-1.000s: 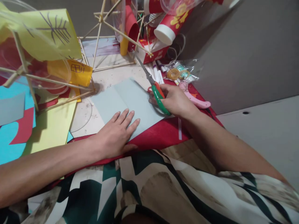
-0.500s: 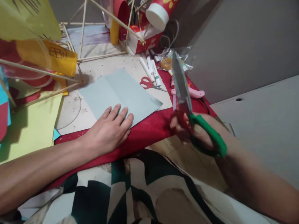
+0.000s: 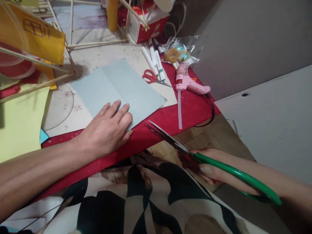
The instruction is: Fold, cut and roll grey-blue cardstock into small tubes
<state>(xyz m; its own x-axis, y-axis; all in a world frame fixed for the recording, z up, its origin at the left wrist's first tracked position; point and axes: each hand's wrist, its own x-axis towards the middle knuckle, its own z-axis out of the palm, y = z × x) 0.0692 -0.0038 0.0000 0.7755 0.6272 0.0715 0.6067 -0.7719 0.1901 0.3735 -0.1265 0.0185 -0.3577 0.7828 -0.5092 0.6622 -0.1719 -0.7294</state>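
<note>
The bench [image 3: 87,58] was the largest thing in view, pale on top with a red cloth [image 3: 156,130] along its near edge. A frame of thin sticks [image 3: 97,43] stood toward the far left, perhaps set there so that the nearer part could serve for handwork. Yellow paper [image 3: 21,120] lay at the left.

The blue-grey sheet [image 3: 133,91] lay flat in the middle of the pale top, a faint crease across it, within easy reach of both hands. The left hand [image 3: 109,126] rested palm down on its near edge, fingers [image 3: 112,109] loosely spread and gripping nothing, probably to keep the sheet from sliding.

The right hand [image 3: 219,174] held green-handled scissors [image 3: 204,158] well apart from the sheet. Its fingers were closed round the handles, though which ones sat in the loops could not be told. The blades were slightly parted and pointed toward the left hand, seemingly kept low and clear of the paper.

Beyond, a pink glue gun [image 3: 193,85] lay on the cloth, its glue stick [image 3: 179,110] jutting toward the near edge. Small red-handled scissors [image 3: 149,76] and white markers [image 3: 159,65] lay together near the sheet, presumably pushed aside to leave it uncovered.
</note>
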